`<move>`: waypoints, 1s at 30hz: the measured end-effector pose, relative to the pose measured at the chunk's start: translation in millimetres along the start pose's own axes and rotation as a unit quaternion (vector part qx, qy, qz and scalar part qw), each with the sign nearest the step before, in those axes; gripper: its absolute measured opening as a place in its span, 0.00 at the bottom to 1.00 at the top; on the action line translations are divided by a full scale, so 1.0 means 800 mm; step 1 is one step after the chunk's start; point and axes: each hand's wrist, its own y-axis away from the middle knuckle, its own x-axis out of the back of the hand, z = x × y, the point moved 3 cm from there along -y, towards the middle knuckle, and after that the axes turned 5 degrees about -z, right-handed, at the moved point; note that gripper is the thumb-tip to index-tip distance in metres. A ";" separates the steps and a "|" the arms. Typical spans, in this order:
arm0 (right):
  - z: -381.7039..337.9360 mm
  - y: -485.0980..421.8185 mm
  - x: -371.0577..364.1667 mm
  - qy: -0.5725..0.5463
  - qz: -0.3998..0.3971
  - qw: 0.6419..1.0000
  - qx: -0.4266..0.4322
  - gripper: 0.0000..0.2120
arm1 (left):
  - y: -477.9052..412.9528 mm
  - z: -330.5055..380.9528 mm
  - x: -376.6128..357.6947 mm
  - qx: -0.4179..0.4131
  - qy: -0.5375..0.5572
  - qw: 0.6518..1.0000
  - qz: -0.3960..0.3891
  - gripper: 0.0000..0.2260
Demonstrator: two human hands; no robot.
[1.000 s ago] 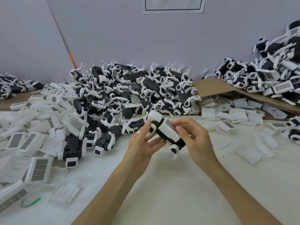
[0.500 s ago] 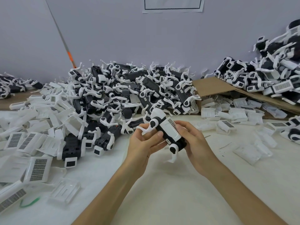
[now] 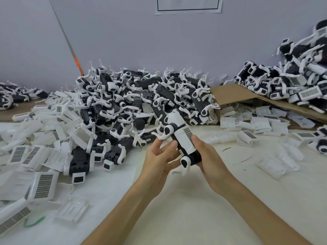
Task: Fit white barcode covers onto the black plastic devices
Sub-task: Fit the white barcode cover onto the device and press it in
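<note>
A black plastic device (image 3: 193, 156) with a white barcode cover (image 3: 184, 138) on its top face is held above the white table, tilted with its far end up. My right hand (image 3: 210, 156) grips its right side and near end. My left hand (image 3: 159, 156) supports its left side, fingers under the white hook at its far end. A large pile of black devices (image 3: 141, 105) with white hooks lies behind. Loose white barcode covers (image 3: 31, 156) lie at the left.
A cardboard sheet (image 3: 235, 96) at the back right carries another heap of devices (image 3: 292, 80). More white covers (image 3: 256, 121) lie under and in front of it. Clear plastic trays (image 3: 72, 209) sit at the near left and at the right (image 3: 276, 165). The purple wall stands behind.
Both hands have tilted the device more upright and drawn it slightly nearer. My left fingers shifted from its far end to below its left side.
</note>
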 end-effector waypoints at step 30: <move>-0.009 0.005 -0.005 0.064 -0.017 0.993 0.099 0.07 | 0.004 0.009 -0.009 -0.018 -0.152 0.988 0.007 0.18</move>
